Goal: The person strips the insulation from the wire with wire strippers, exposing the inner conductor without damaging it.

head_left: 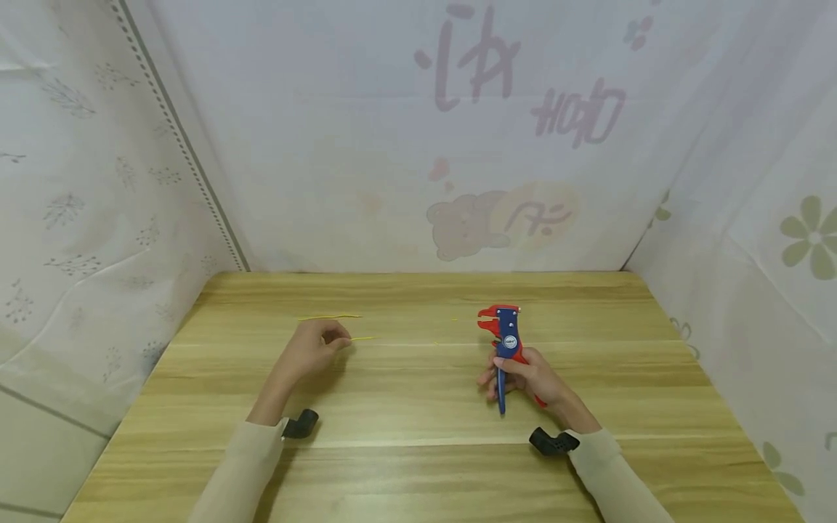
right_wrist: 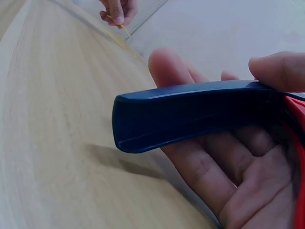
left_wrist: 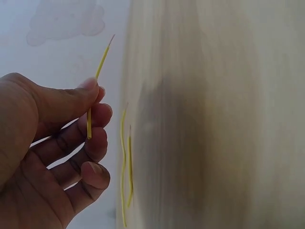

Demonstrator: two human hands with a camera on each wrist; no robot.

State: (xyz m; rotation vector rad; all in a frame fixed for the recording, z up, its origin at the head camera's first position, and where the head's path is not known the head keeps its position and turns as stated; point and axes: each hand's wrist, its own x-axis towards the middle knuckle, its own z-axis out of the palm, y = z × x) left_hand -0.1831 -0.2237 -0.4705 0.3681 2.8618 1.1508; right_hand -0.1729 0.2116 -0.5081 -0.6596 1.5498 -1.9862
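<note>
Between thumb and forefinger my left hand pinches a short yellow wire, held above the table. Its upper end shows bare copper in the left wrist view; the lower end looks covered in yellow. My right hand holds a red and blue wire stripper, its red jaws apart and pointing left. The thumb lies over the blue handle, and the fingers are behind it. Two more yellow wires lie side by side on the table beyond the left hand.
Tiny yellow scraps lie on the wooden table between the hands. Printed cloth hangs behind the table and along both sides. Black wrist mounts stick out from both sleeves.
</note>
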